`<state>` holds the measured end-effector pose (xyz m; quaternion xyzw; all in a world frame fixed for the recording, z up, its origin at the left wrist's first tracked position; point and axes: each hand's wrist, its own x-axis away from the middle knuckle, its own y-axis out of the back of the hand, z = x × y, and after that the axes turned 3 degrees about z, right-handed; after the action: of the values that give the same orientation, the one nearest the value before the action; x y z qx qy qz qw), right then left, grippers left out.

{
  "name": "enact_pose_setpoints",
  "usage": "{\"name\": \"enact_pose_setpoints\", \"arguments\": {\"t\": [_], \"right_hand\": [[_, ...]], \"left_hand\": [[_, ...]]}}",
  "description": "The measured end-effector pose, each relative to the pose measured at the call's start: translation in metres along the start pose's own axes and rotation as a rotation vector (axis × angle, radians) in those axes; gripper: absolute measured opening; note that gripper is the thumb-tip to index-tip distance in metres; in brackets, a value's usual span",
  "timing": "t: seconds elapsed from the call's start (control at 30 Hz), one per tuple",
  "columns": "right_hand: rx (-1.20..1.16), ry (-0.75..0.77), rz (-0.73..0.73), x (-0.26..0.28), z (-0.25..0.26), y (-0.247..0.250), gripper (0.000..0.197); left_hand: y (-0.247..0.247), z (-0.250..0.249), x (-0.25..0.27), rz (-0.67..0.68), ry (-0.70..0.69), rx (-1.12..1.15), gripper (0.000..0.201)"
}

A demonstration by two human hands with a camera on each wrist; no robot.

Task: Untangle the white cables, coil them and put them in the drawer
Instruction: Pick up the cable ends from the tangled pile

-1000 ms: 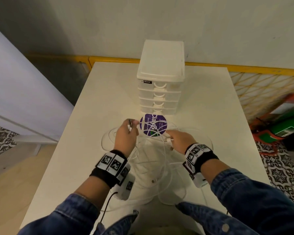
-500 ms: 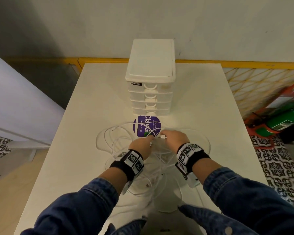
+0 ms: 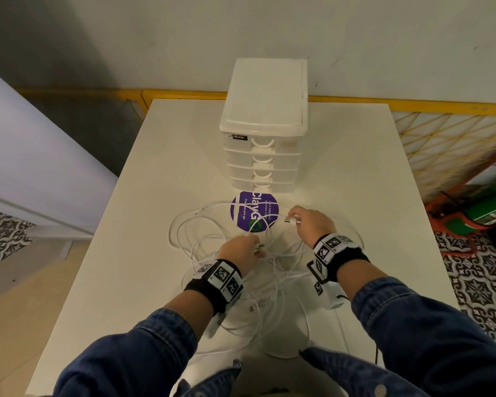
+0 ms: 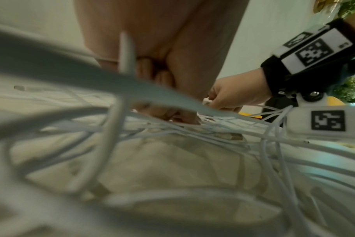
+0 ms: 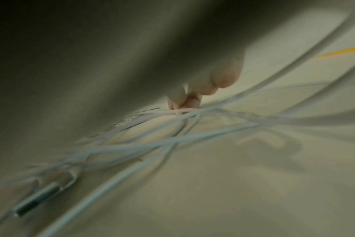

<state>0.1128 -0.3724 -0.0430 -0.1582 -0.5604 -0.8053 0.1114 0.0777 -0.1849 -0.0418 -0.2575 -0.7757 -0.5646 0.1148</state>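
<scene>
Pinching a cable plug [image 3: 289, 219] between curled fingertips, the right hand [image 3: 312, 224] sits at the 3 o'clock edge of the white cables [image 3: 212, 233], which sprawl in loose loops across the middle of the white table [image 3: 132, 253]. At 6 o'clock of the tangle's centre, the left hand [image 3: 239, 253] has its fingers curled down onto another plug [image 3: 259, 247] among the crossing strands; the left wrist view shows those fingers [image 4: 166, 112] pressed into the pile. A purple round sticker [image 3: 254, 212] lies under the cables' 12 o'clock side. Beyond it, at 12 o'clock, stands the drawer unit [image 3: 262, 138] with 4 drawers, all pushed in. Both wrists wear black bands [image 3: 216, 282] with square markers.
</scene>
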Motion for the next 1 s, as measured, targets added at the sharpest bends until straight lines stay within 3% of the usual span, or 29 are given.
{"name": "enact_pose_setpoints", "arguments": {"t": [0.17, 0.3, 0.4, 0.5, 0.7, 0.87, 0.93, 1.0], "right_hand": [[0.045, -0.010, 0.018, -0.001, 0.001, 0.003, 0.034], [0.070, -0.052, 0.008, 0.001, 0.000, 0.006, 0.021], [0.114, -0.111, 0.050, 0.004, 0.003, 0.011, 0.023], [-0.043, -0.152, -0.080, 0.011, 0.001, 0.023, 0.022], [-0.331, -0.077, -0.418, 0.039, 0.004, 0.057, 0.021], [-0.312, 0.078, -0.490, 0.058, 0.015, 0.072, 0.023], [-0.410, 0.139, -0.576, 0.069, 0.023, 0.076, 0.025], [-0.565, 0.239, -0.573, 0.080, 0.033, 0.076, 0.032]], "left_hand": [[-0.002, 0.001, 0.002, 0.026, 0.022, -0.015, 0.038], [-0.003, 0.003, 0.002, 0.035, 0.039, -0.017, 0.039], [-0.004, 0.004, 0.002, 0.039, 0.050, -0.013, 0.039], [-0.005, 0.006, 0.001, 0.034, 0.058, 0.007, 0.040], [-0.007, 0.008, 0.000, 0.046, 0.055, 0.007, 0.038], [0.002, 0.009, 0.003, 0.061, 0.020, 0.040, 0.038], [0.012, 0.006, 0.005, -0.002, 0.021, 0.169, 0.035], [0.027, 0.001, 0.008, -0.135, 0.003, 0.412, 0.027]]}}
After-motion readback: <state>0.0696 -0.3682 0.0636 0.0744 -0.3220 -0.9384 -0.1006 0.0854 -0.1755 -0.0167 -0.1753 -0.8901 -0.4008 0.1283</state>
